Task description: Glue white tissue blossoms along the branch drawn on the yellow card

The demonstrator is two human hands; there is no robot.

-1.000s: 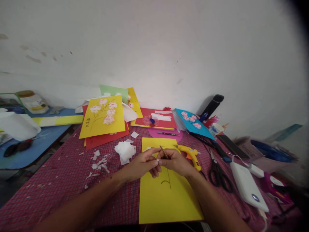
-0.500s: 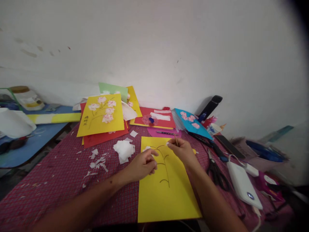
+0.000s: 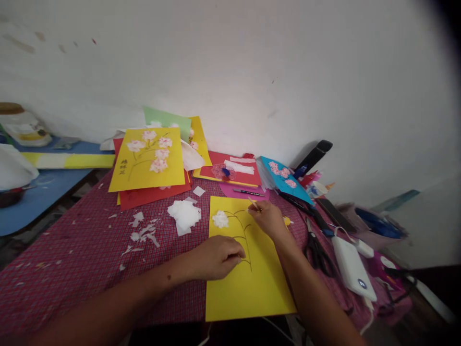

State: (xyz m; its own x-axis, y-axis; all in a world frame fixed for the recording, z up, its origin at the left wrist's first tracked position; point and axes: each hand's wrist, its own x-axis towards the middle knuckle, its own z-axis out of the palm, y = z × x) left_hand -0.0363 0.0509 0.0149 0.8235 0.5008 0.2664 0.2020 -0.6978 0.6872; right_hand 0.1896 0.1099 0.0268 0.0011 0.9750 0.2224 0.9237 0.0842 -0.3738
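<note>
A red checked cloth covers the table (image 3: 86, 240), with a white box-shaped device (image 3: 353, 266) and black-handled scissors (image 3: 319, 254) along the right side, and torn white scraps (image 3: 144, 234) strewn on the left, just short of a loose pile of white paper (image 3: 185, 215). Farther back come a dark pen (image 3: 248, 192), a blue sheet (image 3: 302, 190) with pink-and-white blossoms, a yellow blossom card (image 3: 147, 180) resting on others, and, behind everything, a pale wall (image 3: 234, 72) with a few marks at upper left. The left hand (image 3: 219, 257), the nearer one, is over the lower left part of the drawing with its fingers curled in; I cannot tell whether its grip is fully closed or has something inside. Beyond it, near the top right of the sheet, the right hand (image 3: 268, 218) has its grip pinched on a thin stick (image 3: 254, 203) (light at the upper end). The yellow sheet (image 3: 248, 298) lies flat between the forearms, plain at its near end; higher up, a brown stem (image 3: 247, 240) with short curved branches runs along it, and one ruffled white flower (image 3: 220, 219) sits near the far left corner.
</note>
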